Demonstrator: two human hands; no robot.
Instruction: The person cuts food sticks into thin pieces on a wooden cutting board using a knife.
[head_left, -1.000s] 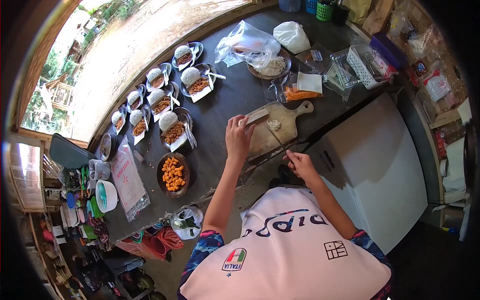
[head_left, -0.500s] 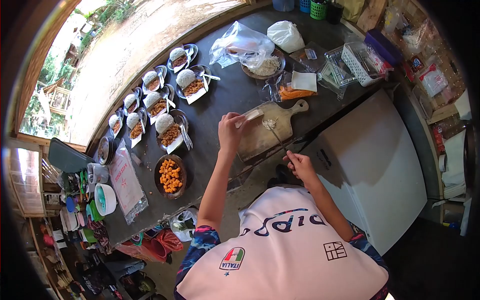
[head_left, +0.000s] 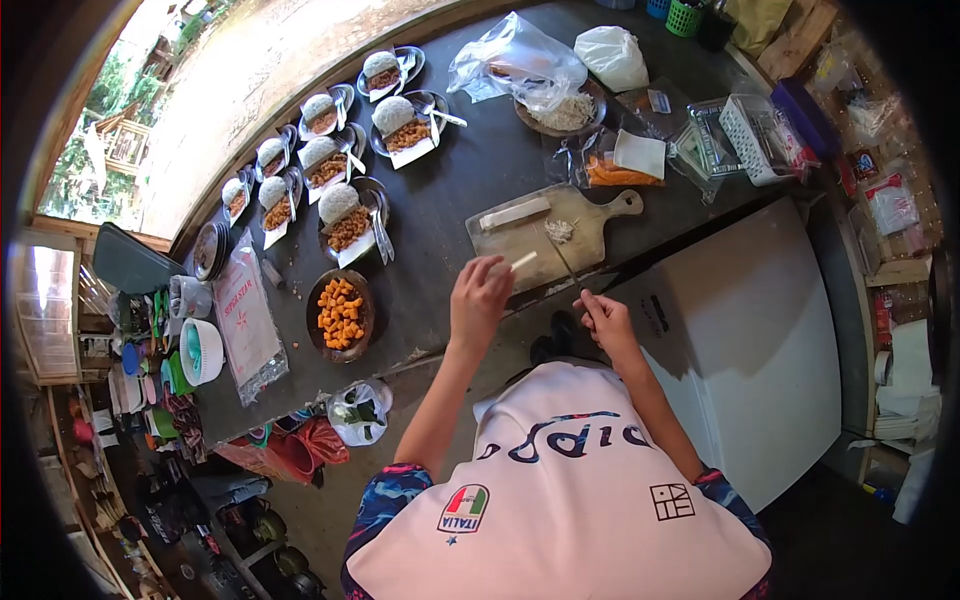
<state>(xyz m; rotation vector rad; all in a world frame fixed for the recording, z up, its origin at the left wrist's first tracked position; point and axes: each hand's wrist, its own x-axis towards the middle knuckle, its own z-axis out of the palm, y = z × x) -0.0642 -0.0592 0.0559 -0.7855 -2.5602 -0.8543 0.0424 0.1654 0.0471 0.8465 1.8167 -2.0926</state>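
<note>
White block (head_left: 515,213) lies flat on the far left part of the wooden board (head_left: 591,226), set near the near edge of the dark desk (head_left: 430,240). Pale shreds (head_left: 560,232) are heaped right of the block, at the tip of the knife (head_left: 564,264). I have the right hand (head_left: 606,319) closed around the knife's handle, blade angled far and left. The left hand (head_left: 478,301) has its fingers curled, a small white stick (head_left: 524,261) at their tips; I cannot tell whether they pinch it or only sit beside it.

Technique notes, my judgement: the stick looks short, so I would seat it flat on the board, tuck the fingertips back and let the knuckles guide the blade. Short, level strokes should give even shreds; a hurried one could roll the stick or nick a finger. I would leave the heap clear of the cutting line and hold the board steady, as its near edge leaves little margin.
</note>
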